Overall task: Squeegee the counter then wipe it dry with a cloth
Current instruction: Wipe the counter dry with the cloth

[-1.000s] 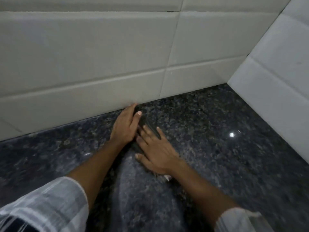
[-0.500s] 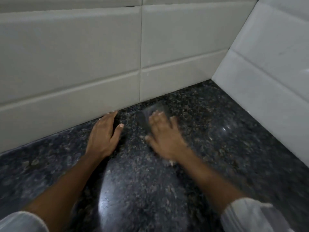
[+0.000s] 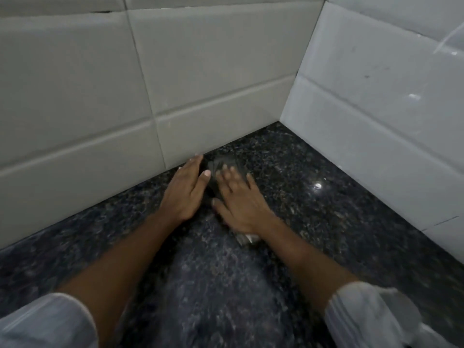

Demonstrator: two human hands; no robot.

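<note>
The dark speckled granite counter [image 3: 313,217] meets a tiled wall corner. A dark grey cloth [image 3: 222,164] lies flat on it close to the back wall, mostly hidden under my right hand [image 3: 241,204]. That hand presses on the cloth with fingers spread, and a pale bit of cloth sticks out by the wrist. My left hand [image 3: 184,192] lies flat on the counter just left of the cloth, fingertips at the wall's base and thumb by the cloth's edge. No squeegee is in view.
White tiled walls stand behind [image 3: 200,101] and to the right [image 3: 376,126], forming a corner at the back right. A light reflection [image 3: 317,185] shines on the counter right of my hands. Bare counter stretches toward me and to both sides.
My right hand slid the cloth right and away from the left hand, then back left beside it. My left hand stayed flat by the wall.
</note>
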